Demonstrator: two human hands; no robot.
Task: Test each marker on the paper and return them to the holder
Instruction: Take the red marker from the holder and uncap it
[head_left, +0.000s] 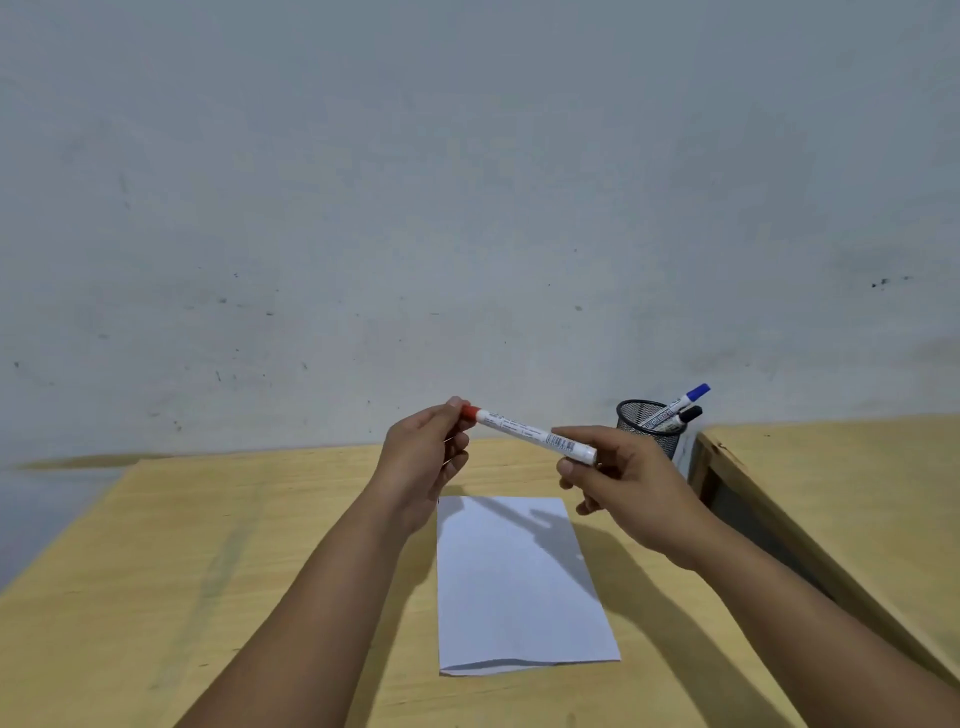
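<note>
Two hands are holding one red marker (530, 433) in the air above the paper (519, 587). Its white barrel is carrying small print and a barcode, too blurred to read. The left hand (423, 462) is pinching the red cap; the right hand (623, 488) is gripping the other end. A mesh holder (652, 434) is standing on the wooden table (208, 571), keeping a blue marker (688, 397) and a black marker (680, 417).

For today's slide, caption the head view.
Both hands hold a red-capped marker above blank paper.
</note>
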